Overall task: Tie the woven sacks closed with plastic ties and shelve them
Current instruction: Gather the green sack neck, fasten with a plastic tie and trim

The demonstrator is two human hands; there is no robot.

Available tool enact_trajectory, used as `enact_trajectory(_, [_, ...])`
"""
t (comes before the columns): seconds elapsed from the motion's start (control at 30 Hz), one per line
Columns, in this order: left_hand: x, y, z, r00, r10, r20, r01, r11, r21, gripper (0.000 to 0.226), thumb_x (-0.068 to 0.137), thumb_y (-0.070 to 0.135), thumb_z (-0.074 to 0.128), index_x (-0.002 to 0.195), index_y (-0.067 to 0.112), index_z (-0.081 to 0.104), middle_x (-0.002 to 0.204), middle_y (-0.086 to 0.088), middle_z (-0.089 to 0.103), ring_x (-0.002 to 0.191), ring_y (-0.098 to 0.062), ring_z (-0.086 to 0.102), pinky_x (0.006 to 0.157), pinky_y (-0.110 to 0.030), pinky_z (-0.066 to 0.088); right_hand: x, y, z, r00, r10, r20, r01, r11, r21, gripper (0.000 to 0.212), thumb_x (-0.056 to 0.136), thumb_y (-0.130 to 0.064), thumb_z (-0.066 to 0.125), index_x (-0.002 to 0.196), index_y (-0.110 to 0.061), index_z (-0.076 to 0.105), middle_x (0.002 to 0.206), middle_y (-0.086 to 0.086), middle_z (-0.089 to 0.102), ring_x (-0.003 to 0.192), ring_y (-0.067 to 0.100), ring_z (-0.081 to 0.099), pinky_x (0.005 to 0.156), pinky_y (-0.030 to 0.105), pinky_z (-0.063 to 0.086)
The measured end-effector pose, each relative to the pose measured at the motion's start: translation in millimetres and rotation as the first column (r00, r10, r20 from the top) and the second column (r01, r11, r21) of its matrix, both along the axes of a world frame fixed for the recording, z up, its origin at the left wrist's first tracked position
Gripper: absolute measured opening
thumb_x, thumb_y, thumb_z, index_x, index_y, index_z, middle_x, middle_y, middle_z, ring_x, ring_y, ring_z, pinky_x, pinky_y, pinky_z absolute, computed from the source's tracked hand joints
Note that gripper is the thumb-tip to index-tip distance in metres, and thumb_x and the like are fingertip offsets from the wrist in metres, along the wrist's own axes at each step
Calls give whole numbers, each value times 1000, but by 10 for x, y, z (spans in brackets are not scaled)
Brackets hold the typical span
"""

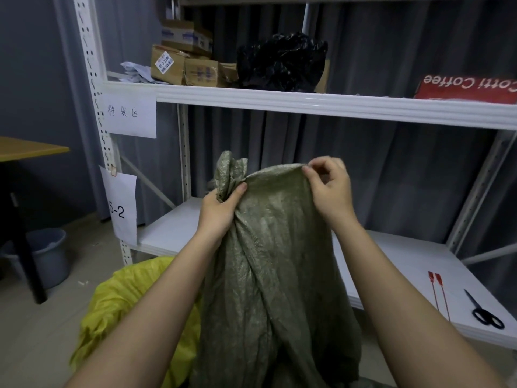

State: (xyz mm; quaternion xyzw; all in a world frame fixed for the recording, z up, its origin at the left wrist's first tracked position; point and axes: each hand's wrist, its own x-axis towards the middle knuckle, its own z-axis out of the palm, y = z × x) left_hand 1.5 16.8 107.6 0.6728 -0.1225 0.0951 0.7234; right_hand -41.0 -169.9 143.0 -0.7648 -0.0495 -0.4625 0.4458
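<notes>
The green sack [268, 247] stood upright in front of the lower shelf [179, 219], its mouth partly gathered. The left hand [219, 210] gripped the bunched neck at the sack's upper left, fingers curled round the fabric. The right hand [330, 189] pinched the top edge further right between thumb and fingers. 2 red ties [437, 295] lay on the lower shelf at the right, just beside black scissors [485, 312]. A yellow sack [126, 312] sat on the floor, to the left of the green one and touching it.
</notes>
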Motion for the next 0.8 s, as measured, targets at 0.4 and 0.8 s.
enact_trajectory(0.4, [-179,-303,113,926,-361,109,333,919,213,89,73,64,63,141,20,27,136,3,50,124,-11,49,106,-35,41,-93,391,336,913,331,-239,-342,940,-6,9,88,-13,63,79,-11,61,73,5,59,69,12,53,67,29,45])
enact_trajectory(0.8, [-206,-222,11,954,-299,7,299,951,-76,33,88,8,62,120,3,56,102,-6,70,95,-20,67,84,-33,54,30,48,-418,588,320,-743,-449,893,30,29,96,-9,51,121,-19,59,116,-3,61,103,10,58,86,23,48])
